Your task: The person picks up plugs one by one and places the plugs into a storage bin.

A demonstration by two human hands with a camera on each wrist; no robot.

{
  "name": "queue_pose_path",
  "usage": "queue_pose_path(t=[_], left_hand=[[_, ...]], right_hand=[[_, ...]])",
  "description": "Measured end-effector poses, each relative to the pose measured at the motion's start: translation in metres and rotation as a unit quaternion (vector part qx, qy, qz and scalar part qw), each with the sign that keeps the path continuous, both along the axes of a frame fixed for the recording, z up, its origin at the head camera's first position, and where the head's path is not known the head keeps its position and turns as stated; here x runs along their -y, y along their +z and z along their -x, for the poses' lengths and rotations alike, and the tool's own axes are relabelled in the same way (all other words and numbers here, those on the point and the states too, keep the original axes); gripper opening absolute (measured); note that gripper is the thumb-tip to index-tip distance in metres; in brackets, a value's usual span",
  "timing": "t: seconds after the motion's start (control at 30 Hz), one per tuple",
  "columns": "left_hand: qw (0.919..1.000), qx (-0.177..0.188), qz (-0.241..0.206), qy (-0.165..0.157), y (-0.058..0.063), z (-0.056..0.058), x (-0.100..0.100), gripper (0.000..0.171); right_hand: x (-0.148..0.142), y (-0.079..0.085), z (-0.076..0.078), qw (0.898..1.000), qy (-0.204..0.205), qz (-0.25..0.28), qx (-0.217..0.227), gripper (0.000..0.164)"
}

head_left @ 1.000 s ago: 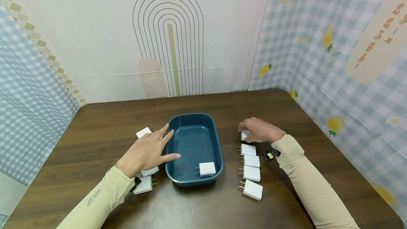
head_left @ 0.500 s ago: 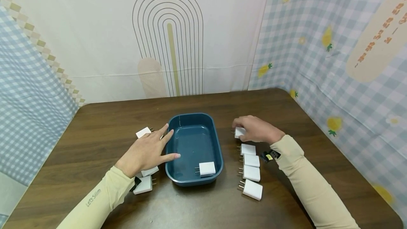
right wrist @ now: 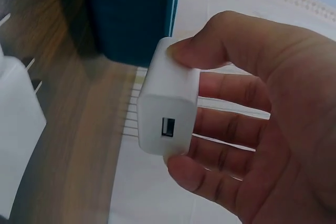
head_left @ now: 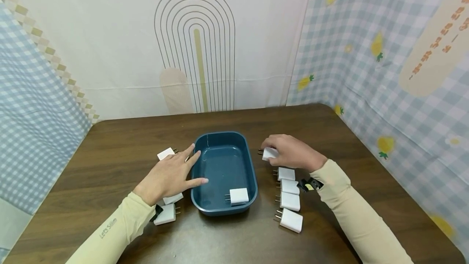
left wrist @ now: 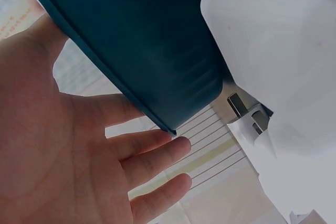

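A white USB charger (right wrist: pixel 167 98) with a USB port in its end is pinched between the thumb and fingers of my right hand (head_left: pixel 293 152). In the head view its prongs point left at the blue plastic bin (head_left: pixel 221 170), a short way from the bin's right wall. My left hand (head_left: pixel 166 176) has its fingers spread straight; in the left wrist view fingertips touch the rim of the bin (left wrist: pixel 94 59). Inside the bin, near its front right corner, lies one charger (head_left: pixel 239 196), prongs to the left.
Several chargers (head_left: pixel 290 201) form a column right of the bin, prongs pointing left. On the left, more chargers lie around and partly beneath my left hand, such as one charger (head_left: pixel 165 152) at the back and another (head_left: pixel 165 214) in front. Patterned cloth hangs behind the wooden table (head_left: pixel 135 133).
My right hand has lifted the charger from the back of the right-hand column and carried it left, closer to the bin. The left hand stays where it was.
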State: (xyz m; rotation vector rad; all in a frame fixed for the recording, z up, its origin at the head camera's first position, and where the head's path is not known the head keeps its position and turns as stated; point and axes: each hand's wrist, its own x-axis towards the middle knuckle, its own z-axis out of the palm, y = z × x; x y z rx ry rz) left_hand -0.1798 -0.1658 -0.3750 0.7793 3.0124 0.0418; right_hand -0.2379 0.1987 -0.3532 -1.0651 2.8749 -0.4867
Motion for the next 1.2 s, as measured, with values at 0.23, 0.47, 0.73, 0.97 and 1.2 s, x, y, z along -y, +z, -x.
queue_pose_path(t=[0.23,0.47,0.73,0.97,1.2], left_hand=[[1.0,-0.001,0.0,0.0,0.0,0.0,0.001,0.093],[1.0,0.003,-0.002,-0.001,-0.001,0.0,0.001,0.093],[0.9999,0.009,-0.005,0.001,0.0,0.0,0.001,0.093],[1.0,0.008,-0.001,0.002,0.0,0.001,0.0,0.092],[1.0,0.008,-0.002,0.003,0.0,0.001,0.001,0.092]], right_hand=[[0.007,0.005,-0.007,1.0,0.006,0.002,-0.012,0.034],[0.01,0.008,-0.012,1.0,0.012,0.007,-0.01,0.033],[0.013,0.011,-0.016,1.0,0.011,0.011,-0.012,0.032],[0.017,0.013,-0.019,0.999,0.024,0.015,-0.022,0.032],[0.02,0.013,-0.023,0.999,0.037,0.024,-0.032,0.03]])
